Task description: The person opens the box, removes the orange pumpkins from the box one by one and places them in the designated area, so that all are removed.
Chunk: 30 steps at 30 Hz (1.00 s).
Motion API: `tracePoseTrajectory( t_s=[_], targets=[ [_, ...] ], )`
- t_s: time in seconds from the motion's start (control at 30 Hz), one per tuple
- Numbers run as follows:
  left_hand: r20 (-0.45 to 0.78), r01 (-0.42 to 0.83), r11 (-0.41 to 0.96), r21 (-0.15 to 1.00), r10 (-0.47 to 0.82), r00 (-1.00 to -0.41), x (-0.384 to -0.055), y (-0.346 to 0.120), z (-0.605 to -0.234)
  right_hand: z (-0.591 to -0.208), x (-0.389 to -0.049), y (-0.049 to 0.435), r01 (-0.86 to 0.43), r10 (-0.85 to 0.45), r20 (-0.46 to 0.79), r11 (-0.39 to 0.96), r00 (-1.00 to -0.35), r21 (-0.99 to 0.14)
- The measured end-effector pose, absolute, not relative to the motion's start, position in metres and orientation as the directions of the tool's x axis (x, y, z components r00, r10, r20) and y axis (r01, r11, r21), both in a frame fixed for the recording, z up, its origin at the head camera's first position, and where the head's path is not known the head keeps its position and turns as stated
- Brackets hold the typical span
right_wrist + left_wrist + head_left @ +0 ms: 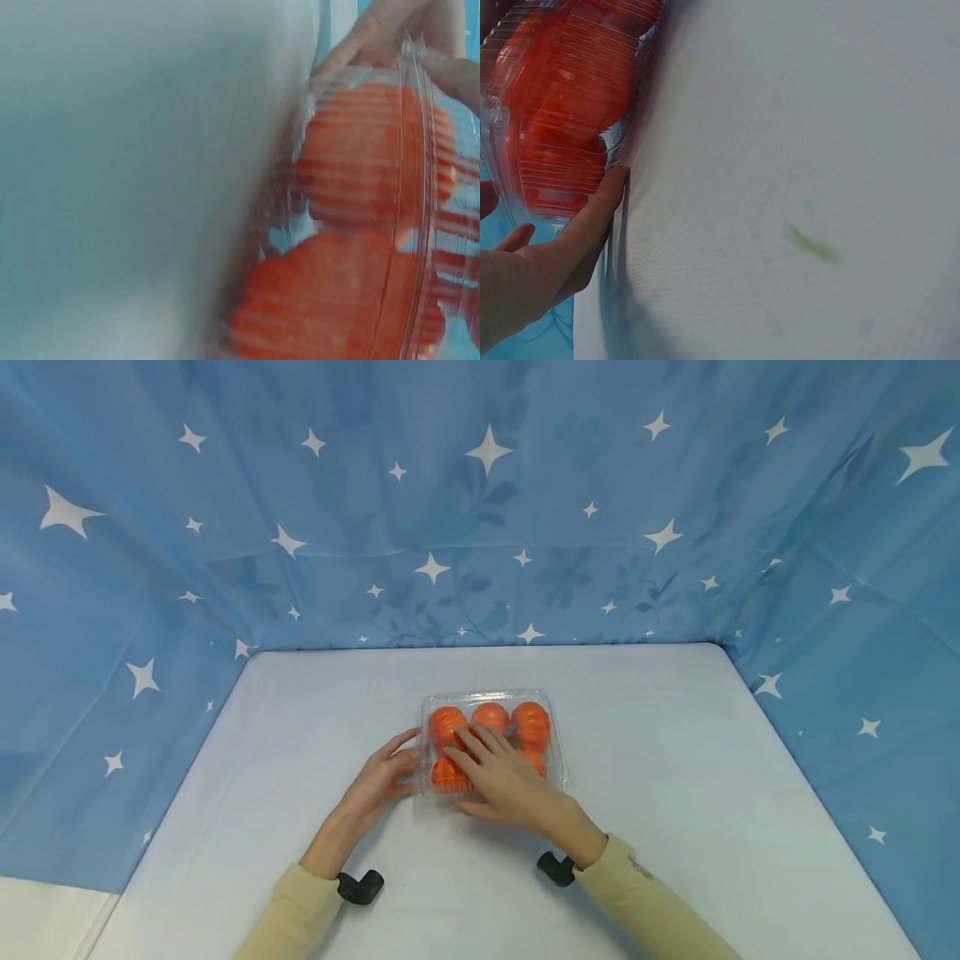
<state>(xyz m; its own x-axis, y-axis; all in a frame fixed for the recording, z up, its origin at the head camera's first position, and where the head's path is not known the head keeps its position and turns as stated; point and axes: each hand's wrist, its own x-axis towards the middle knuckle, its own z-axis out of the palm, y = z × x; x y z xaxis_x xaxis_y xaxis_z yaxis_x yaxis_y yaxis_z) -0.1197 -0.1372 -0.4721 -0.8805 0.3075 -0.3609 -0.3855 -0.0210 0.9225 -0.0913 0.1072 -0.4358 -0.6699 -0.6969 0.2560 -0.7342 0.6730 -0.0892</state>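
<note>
A clear plastic box (557, 752) stands on the white table, with several orange-red ribbed fruits like small pumpkins (531, 723) inside. My left hand (380, 781) lies along its left side. In the left wrist view, extended fingers (592, 214) of that hand touch the box's lower edge beside the red fruits (574, 97). My right hand (510, 783) reaches over the box from the front right, fingers spread, covering some of the fruits. In the right wrist view, the ridged plastic wall (360, 142) shows two large fruits, and left-hand fingers (454, 75) touch the far corner.
The white tabletop (675, 793) spreads around the box. A blue curtain with white stars (487, 510) hangs along the back and sides. A small green mark (814, 246) shows on the table in the left wrist view. Black bands (361, 887) sit on both wrists.
</note>
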Motion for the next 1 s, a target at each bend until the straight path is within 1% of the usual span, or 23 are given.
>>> tracePoseTrajectory(
  t_s=[0.07,0.23,0.47,0.67,0.83,1.0],
  targets=[
    [-0.360,-0.386,-0.024,0.922,0.308,-0.880,-0.120,-0.136,-0.471,-0.435,-0.091,0.103,-0.738,-0.701,0.269,0.673,-0.661,-0.060],
    [-0.366,-0.397,-0.041,0.917,0.308,-0.878,-0.121,-0.136,-0.471,-0.437,-0.089,0.093,-0.727,-0.700,0.268,0.686,-0.662,-0.004],
    [-0.351,-0.384,-0.037,0.923,0.330,-0.876,-0.120,-0.138,-0.473,-0.436,-0.087,0.090,-0.718,-0.693,0.253,0.696,-0.675,-0.010],
    [-0.334,-0.366,-0.032,0.930,0.344,-0.878,-0.122,-0.136,-0.475,-0.432,-0.091,0.093,-0.722,-0.695,0.265,0.692,-0.668,-0.007],
    [-0.316,-0.352,-0.041,0.935,0.356,-0.879,-0.124,-0.136,-0.475,-0.433,-0.095,0.094,-0.735,-0.704,0.300,0.678,-0.644,0.011],
    [-0.328,-0.361,-0.035,0.932,0.342,-0.881,-0.119,-0.138,-0.478,-0.437,-0.093,0.092,-0.762,-0.719,0.366,0.646,-0.590,0.042]
  ],
)
